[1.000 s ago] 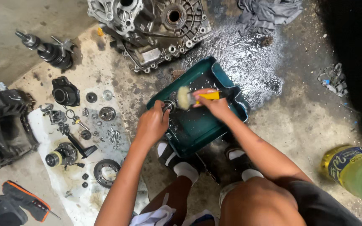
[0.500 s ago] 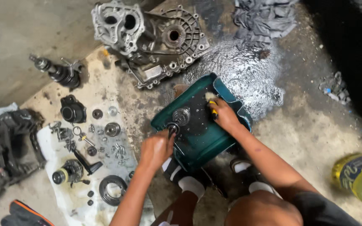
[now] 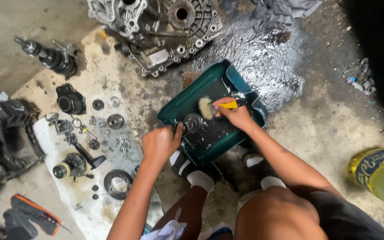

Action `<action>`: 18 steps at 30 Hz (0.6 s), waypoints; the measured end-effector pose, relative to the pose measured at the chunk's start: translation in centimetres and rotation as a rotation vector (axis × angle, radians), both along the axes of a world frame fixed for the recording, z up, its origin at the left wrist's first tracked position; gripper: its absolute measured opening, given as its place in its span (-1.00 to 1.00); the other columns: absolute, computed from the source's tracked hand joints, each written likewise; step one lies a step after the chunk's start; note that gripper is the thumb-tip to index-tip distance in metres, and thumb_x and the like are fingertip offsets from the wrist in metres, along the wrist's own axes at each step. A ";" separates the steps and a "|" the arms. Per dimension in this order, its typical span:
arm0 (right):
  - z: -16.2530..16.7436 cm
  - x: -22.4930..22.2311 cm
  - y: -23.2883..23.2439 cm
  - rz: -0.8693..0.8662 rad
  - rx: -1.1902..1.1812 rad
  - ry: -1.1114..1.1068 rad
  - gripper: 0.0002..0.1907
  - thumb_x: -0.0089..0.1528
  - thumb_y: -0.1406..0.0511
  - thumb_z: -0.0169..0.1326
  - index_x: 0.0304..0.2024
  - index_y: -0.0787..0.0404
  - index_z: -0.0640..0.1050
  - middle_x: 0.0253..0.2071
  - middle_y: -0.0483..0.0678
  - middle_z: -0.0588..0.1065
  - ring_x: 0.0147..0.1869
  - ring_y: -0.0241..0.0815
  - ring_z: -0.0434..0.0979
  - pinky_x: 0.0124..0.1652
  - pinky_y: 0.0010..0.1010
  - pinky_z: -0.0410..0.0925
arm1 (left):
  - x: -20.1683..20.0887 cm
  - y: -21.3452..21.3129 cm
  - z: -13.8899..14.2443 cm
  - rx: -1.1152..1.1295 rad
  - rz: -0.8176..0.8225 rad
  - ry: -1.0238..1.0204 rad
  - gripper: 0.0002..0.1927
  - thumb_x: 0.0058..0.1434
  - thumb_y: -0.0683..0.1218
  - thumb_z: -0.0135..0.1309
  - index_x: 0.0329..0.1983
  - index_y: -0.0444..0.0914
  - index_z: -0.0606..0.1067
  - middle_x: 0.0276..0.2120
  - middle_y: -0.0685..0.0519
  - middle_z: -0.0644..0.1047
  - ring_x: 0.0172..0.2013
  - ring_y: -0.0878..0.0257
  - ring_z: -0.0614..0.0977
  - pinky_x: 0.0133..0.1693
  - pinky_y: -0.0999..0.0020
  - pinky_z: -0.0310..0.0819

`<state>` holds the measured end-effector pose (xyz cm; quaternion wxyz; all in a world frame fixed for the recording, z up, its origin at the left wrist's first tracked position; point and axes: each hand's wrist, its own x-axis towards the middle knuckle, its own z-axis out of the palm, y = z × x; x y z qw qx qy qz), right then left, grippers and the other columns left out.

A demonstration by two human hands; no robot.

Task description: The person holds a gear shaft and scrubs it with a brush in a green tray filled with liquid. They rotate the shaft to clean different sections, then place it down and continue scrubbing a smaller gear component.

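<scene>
While right hand (image 3: 236, 116) grips yellow-handled brush (image 3: 218, 106), left hand (image 3: 161, 143) holds round metal part (image 3: 193, 123), yellow-labelled bottle (image 3: 381, 171) at right edge

A tray (image 3: 187, 95) sits mid-floor, with a round metal part (image 3: 194, 122) inside it near the tray's left edge. The left hand (image 3: 160, 143) grips that edge; the right hand (image 3: 237, 116) holds a brush (image 3: 216, 106) just above the part. Behind the tray lies a gearbox housing (image 3: 156, 26). Left of it, a cloth (image 3: 85, 195) carries small parts — a bearing ring (image 3: 117, 183) near its front edge. A bottle (image 3: 381, 173) lies far right.
</scene>
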<state>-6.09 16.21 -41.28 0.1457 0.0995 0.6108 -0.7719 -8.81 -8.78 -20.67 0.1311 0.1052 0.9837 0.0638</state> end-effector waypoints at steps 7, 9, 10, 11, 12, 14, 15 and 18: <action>0.4 0.0 0.2 0.053 0.249 0.012 -0.87 0.31 0.44 0.17 -0.12 0.40 0.65 -0.12 0.07 0.64 -0.16 -0.15 0.64 -0.14 -0.31 0.54 | 0.3 0.0 0.0 0.027 0.008 0.000 -0.40 0.29 0.20 0.05 -0.72 -0.30 0.53 -0.70 -0.25 0.50 -0.64 -0.23 0.58 -0.53 -0.07 0.48; 0.7 0.0 0.5 -0.005 0.055 -0.051 -0.85 0.31 0.44 0.16 -0.10 0.43 0.62 -0.12 0.08 0.62 -0.19 -0.13 0.65 -0.16 -0.30 0.57 | 0.3 0.0 0.0 0.038 0.033 0.005 -0.38 0.30 0.20 0.04 -0.73 -0.31 0.53 -0.70 -0.27 0.50 -0.63 -0.25 0.57 -0.51 -0.10 0.49; 1.0 0.2 0.5 -0.029 -0.045 -0.104 -0.84 0.30 0.44 0.16 -0.09 0.44 0.60 -0.11 0.08 0.61 -0.20 -0.11 0.66 -0.17 -0.30 0.58 | 0.3 0.0 0.1 0.042 0.040 -0.010 -0.37 0.31 0.21 0.04 -0.73 -0.32 0.52 -0.69 -0.28 0.49 -0.62 -0.26 0.57 -0.48 -0.11 0.49; 1.3 0.7 0.2 0.015 -0.139 -0.112 -0.83 0.29 0.44 0.16 -0.09 0.43 0.60 -0.12 0.06 0.61 -0.18 -0.13 0.65 -0.16 -0.29 0.60 | 0.3 0.0 0.1 0.047 0.048 -0.031 -0.36 0.32 0.21 0.04 -0.74 -0.33 0.52 -0.69 -0.30 0.49 -0.61 -0.28 0.57 -0.46 -0.13 0.49; 1.8 1.2 -0.2 0.054 -0.231 -0.117 -0.82 0.27 0.43 0.16 -0.09 0.41 0.60 -0.13 0.04 0.61 -0.16 -0.15 0.65 -0.15 -0.29 0.62 | 0.3 0.0 0.2 0.040 0.061 -0.076 -0.36 0.33 0.21 0.02 -0.73 -0.33 0.52 -0.68 -0.30 0.50 -0.60 -0.28 0.57 -0.46 -0.13 0.49; 2.6 1.4 -0.6 0.096 -0.261 -0.123 -0.82 0.26 0.42 0.16 -0.10 0.40 0.60 -0.13 0.00 0.61 -0.13 -0.16 0.65 -0.13 -0.30 0.63 | 0.2 0.1 0.3 0.029 0.069 -0.155 -0.35 0.34 0.21 0.00 -0.71 -0.34 0.52 -0.67 -0.30 0.51 -0.58 -0.30 0.58 -0.45 -0.15 0.49; 2.8 1.3 -0.7 0.108 -0.204 -0.124 -0.82 0.26 0.42 0.17 -0.10 0.41 0.59 -0.13 -0.01 0.61 -0.13 -0.16 0.65 -0.12 -0.30 0.62 | 0.2 0.0 0.5 0.024 0.068 -0.159 -0.35 0.34 0.21 0.00 -0.71 -0.34 0.52 -0.66 -0.31 0.51 -0.57 -0.30 0.58 -0.45 -0.15 0.49; 3.2 0.0 -0.5 0.144 0.142 0.160 -0.83 0.29 0.44 0.18 -0.09 0.41 0.64 -0.11 0.03 0.64 -0.10 -0.15 0.64 -0.08 -0.31 0.54 | 0.0 0.0 0.8 0.022 0.065 -0.129 -0.34 0.33 0.22 -0.01 -0.70 -0.36 0.52 -0.64 -0.32 0.52 -0.54 -0.30 0.59 -0.41 -0.14 0.51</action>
